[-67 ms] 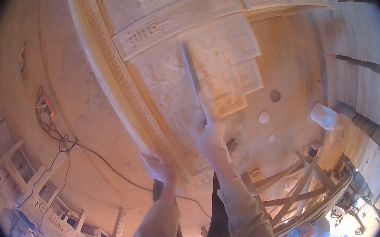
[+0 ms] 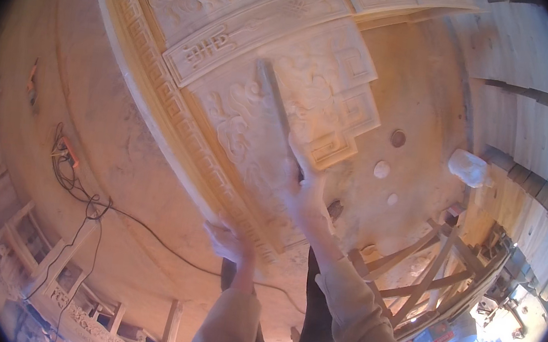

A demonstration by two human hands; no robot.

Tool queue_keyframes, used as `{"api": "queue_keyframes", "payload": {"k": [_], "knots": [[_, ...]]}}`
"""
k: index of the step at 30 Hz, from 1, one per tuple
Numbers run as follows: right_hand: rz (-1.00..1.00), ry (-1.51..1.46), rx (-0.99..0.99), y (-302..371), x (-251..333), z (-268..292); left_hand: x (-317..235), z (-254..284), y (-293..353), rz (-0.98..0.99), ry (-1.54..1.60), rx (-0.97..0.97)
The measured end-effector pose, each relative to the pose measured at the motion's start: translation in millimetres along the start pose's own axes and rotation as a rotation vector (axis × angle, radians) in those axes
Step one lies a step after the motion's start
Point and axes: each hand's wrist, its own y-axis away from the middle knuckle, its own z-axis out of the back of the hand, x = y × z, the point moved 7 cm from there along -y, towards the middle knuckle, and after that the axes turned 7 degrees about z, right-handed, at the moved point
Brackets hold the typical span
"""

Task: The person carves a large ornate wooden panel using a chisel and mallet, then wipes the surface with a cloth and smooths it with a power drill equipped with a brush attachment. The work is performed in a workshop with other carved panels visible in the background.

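Note:
A large pale carved wooden panel (image 2: 232, 122) with a fretwork border and raised relief lies before me, running from the far left toward my legs. My right hand (image 2: 303, 191) is wrapped round the near end of a long, narrow grey tool (image 2: 273, 93). This bar-like tool lies slanted along the relief, its far end pointing away; its exact kind is blurred. At the panel's near left edge, my left hand (image 2: 232, 240) holds the rim, its fingers partly hidden.
A black cable (image 2: 164, 246) crosses the dusty floor to an orange item at left. Wooden frames (image 2: 435, 270) stand at right, carved pieces (image 2: 88, 322) at lower left. Stacked boards (image 2: 529, 126) and a white bag (image 2: 468, 167) are at far right. Small round objects (image 2: 381, 169) dot the floor.
My right hand and the long tool have shifted slightly to the right and a little nearer to me. My left hand stays at the panel's edge.

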Motion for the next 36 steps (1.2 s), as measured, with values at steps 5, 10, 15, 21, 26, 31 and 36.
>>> {"api": "queue_keyframes", "payload": {"k": [5, 10, 15, 21, 26, 31, 36], "knots": [[0.205, -0.154, -0.294, 26, 12, 29, -1, 2, 1, -0.04, -0.012, -0.088], [0.203, 0.007, -0.069, 41, 5, 26, 1, -2, -1, -0.036, -0.026, -0.07], [0.226, 0.115, -0.049, 36, 0, 25, -1, -1, -1, 0.002, 0.006, -0.003], [0.274, 0.139, -0.106, 25, 5, 27, -8, 3, 1, -0.027, 0.027, -0.023], [0.226, 0.25, -0.047, 27, 7, 34, -6, 2, 0, -0.034, 0.016, -0.043], [0.137, 0.322, 0.022, 22, -1, 31, -1, -2, -1, 0.037, 0.005, 0.091], [0.268, 0.237, -0.086, 11, -3, 22, -4, 3, 0, 0.057, -0.04, 0.067]]}}
